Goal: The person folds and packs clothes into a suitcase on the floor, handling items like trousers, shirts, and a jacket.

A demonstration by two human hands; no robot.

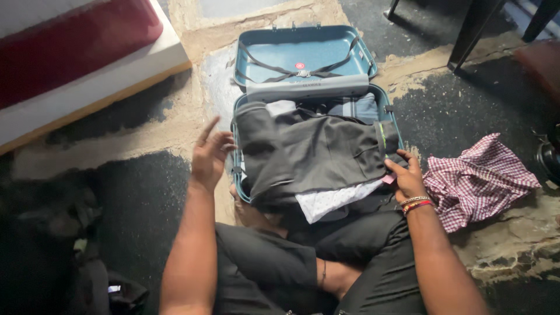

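A small round red label (300,66) sits centred inside the blue suitcase lid (262,52), perhaps a badge.

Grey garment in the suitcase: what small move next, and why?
Probably press the grey garment down flat. It lies heaped above the rim of the open blue suitcase. The right hand touches its corner; the left hand hovers open beside the case.

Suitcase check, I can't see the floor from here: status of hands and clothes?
Left hand open, off suitcase. Right hand on grey garment. Checked shirt alongside.
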